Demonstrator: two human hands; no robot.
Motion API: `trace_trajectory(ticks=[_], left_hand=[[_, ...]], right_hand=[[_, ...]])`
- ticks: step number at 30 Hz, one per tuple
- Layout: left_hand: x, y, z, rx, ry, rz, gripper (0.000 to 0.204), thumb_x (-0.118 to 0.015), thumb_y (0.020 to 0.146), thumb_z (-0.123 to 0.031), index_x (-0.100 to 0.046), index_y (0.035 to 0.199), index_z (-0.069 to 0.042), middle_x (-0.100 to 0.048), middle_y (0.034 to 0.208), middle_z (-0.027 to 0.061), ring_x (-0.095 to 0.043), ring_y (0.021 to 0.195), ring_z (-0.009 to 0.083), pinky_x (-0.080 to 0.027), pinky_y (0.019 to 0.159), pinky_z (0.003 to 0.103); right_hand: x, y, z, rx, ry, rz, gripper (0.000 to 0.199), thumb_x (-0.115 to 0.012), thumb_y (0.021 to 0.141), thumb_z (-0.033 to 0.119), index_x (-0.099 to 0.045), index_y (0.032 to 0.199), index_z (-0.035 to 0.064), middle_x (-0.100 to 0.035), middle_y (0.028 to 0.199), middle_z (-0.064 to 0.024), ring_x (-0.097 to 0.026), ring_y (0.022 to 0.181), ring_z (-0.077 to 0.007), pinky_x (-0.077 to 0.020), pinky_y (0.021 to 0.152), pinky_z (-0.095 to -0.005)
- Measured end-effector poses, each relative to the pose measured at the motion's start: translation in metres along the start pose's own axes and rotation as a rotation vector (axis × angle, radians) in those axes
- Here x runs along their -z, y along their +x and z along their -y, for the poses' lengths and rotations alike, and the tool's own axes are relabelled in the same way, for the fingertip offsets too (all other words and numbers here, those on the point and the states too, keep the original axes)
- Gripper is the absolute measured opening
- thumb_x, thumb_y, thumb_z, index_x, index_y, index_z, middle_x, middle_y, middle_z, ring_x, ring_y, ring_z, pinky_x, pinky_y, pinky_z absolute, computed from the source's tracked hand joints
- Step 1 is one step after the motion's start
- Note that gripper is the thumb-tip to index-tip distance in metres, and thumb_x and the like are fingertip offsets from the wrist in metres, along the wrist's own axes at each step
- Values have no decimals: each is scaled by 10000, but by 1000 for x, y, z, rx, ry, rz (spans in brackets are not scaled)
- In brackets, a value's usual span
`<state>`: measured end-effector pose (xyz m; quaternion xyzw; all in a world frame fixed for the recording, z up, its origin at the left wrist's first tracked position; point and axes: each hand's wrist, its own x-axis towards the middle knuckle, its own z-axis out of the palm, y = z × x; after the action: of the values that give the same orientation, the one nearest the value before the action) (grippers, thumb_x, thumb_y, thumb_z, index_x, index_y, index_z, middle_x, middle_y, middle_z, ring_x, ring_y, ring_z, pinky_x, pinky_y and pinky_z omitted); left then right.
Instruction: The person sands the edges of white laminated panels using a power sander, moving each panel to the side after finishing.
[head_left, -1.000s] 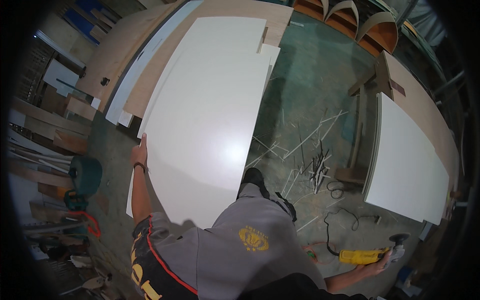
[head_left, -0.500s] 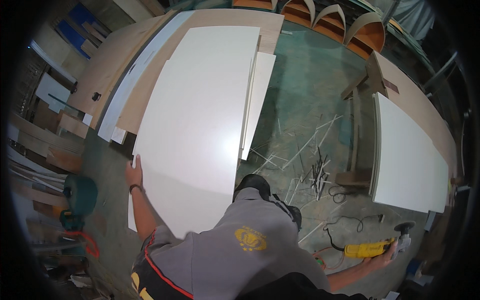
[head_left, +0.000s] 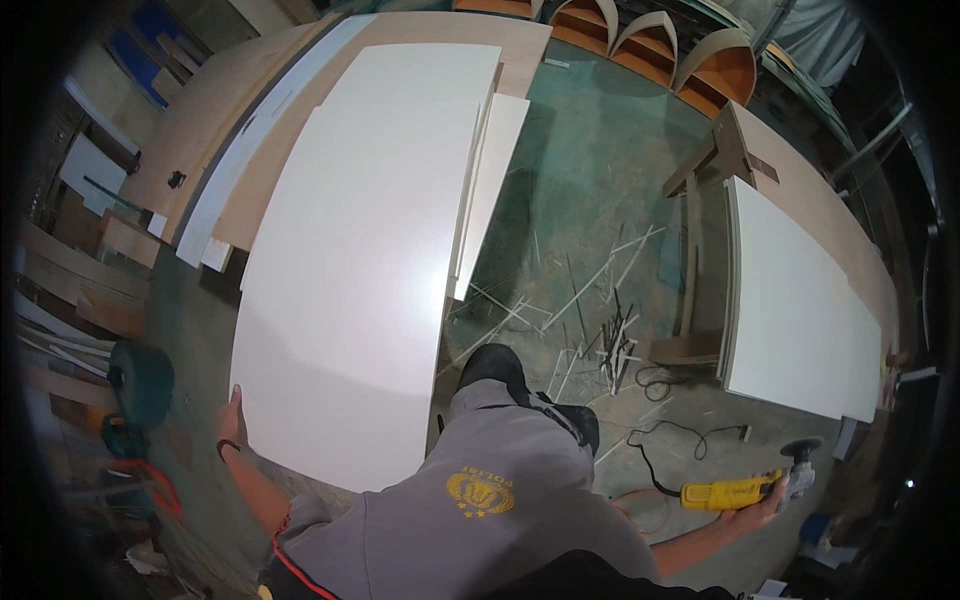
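A long white panel (head_left: 350,230) lies on a stack of boards to the left of my body. My left hand (head_left: 232,418) is at its left edge close to the near end, gripping the rim; part of the fingers is hidden. Out at the lower right, my right hand (head_left: 750,515) is wrapped round a yellow angle grinder (head_left: 725,492) near its metal head. A dark round disc (head_left: 803,447) sits on that head, turned away from me. The grinder's black cord (head_left: 645,460) runs back over the floor.
Thin offcut strips (head_left: 610,340) litter the green floor ahead. At right, white panels (head_left: 790,300) rest on a wooden table (head_left: 790,160). Orange arched shelf units (head_left: 640,55) stand at the back. A dark green machine (head_left: 143,385) is at far left.
My left hand has slid along the panel edge toward me, to near its close end. The whole view has shifted slightly. My right hand still holds the grinder in about the same place.
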<state>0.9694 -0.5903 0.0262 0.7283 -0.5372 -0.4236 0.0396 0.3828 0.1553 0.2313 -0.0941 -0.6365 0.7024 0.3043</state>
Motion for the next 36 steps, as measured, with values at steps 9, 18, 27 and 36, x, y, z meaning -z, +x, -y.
trace_trajectory(ticks=[9,18,27,36], left_hand=[[-109,-61,86,-124,-1333,-177,780,-693,990,-394,-370,1536,59,-479,1528,204,-530,1326,302,-423,1143,437],[-203,-202,-42,-201,-949,-460,964,-735,980,-333,-109,1628,11,-414,1581,207,-504,1365,312,-443,1131,422],[-223,-76,-118,-143,-912,-350,1216,-819,893,-383,80,1604,23,-385,1564,270,-545,1310,368,-532,1063,497],[-253,66,-208,-266,-790,-399,1146,-891,804,-386,-138,1551,47,-446,1507,265,-563,1288,372,-526,1064,486]], right_hand=[[17,31,19,-10,-31,27,337,-764,944,300,-676,1082,6,-661,932,-67,-636,773,-151,-543,676,-312],[55,66,19,-127,60,76,391,-756,934,242,-644,1211,-10,-671,1170,-129,-671,1008,-234,-568,869,-379],[45,39,-5,-153,90,-15,409,-767,921,189,-571,1249,45,-675,970,-92,-674,773,-186,-580,676,-335],[53,-6,-24,-322,19,-187,509,-793,871,272,-553,1247,28,-657,897,-89,-664,716,-180,-565,625,-329]])
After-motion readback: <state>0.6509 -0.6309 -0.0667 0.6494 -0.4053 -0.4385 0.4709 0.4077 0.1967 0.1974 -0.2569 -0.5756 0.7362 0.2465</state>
